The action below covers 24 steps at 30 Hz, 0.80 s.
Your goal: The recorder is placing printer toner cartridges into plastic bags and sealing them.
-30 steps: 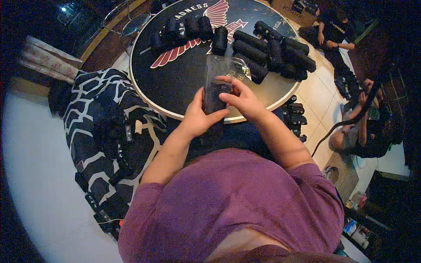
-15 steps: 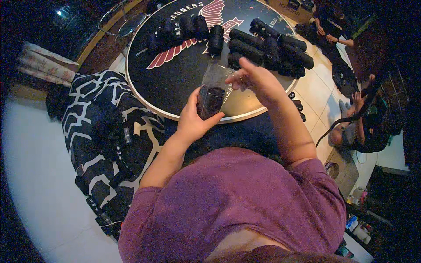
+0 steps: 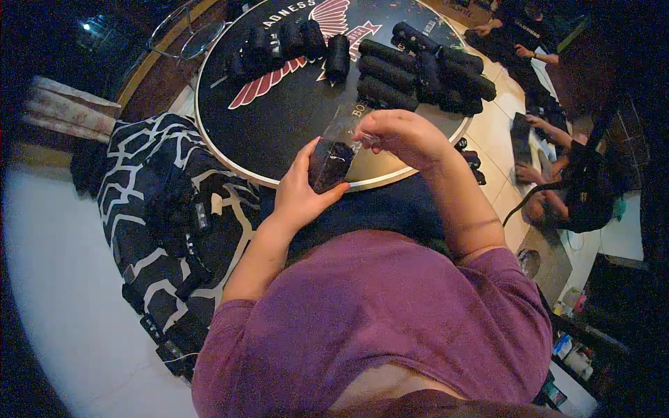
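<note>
Head view, looking down past a purple shirt [image 3: 376,327] at a round black desk [image 3: 279,139] w/ a pale rim and a red-and-white winged emblem.

Left hand [image 3: 303,191]: fingers closed round a small dark bundle [image 3: 329,164], gripping it from the side, thumb up along its left edge. Bundle sits at the near edge of the desk, right over the rim, partly inside a clear plastic bag [image 3: 345,125].

Right hand [image 3: 401,136]: fingers pinched shut on the bag's top edge, just right of the bundle. Hands close together, almost touching.

On the desk, far side: dark rolled bundles in 2 groups. Left group [image 3: 286,42] approx 5 rolls in a loose row across the emblem, 1 standing a bit apart on its right end. Right group [image 3: 425,66] approx 7 rolls stacked side by side; exact count hard to tell, they merge in the dark.

Left of the desk: 1 black-and-white patterned bag [image 3: 160,209] on the floor, more dark items in it, count unclear.

Right side: another person [image 3: 571,188] sitting on the tiled floor, hands on a dark flat item [image 3: 521,136]. A second person [image 3: 516,31] at top right, mostly in shadow.
</note>
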Each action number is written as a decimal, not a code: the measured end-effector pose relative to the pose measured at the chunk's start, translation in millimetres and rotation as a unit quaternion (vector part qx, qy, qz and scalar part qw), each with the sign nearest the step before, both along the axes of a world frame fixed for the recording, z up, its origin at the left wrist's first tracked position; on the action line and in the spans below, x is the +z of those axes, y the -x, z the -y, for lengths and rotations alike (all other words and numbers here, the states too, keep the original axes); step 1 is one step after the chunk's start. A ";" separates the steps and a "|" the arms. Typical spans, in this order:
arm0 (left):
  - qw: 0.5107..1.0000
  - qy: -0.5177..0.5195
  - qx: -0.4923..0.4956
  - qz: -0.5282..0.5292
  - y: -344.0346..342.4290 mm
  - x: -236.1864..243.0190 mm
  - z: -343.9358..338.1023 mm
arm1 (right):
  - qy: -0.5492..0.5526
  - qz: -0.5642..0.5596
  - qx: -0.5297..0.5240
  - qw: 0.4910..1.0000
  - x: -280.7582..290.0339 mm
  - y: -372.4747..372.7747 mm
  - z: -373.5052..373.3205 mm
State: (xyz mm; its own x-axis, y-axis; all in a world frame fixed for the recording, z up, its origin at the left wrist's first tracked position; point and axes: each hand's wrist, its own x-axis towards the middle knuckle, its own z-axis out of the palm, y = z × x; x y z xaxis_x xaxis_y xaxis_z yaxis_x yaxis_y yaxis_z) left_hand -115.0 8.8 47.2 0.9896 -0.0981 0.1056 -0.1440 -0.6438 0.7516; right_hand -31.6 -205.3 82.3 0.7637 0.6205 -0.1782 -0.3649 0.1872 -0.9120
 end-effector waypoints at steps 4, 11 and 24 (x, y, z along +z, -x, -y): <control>1.000 -0.023 -0.010 -0.002 0.6 -0.5 -3.3 | -0.013 0.052 0.011 0.998 -4.2 0.8 1.8; 1.000 -0.010 -0.020 0.010 1.6 -1.2 -10.3 | 0.263 0.408 -0.102 0.868 19.3 6.9 9.2; 0.994 0.062 -0.083 -0.033 2.1 -2.4 -19.0 | 0.383 0.692 -0.106 0.602 44.3 7.4 13.3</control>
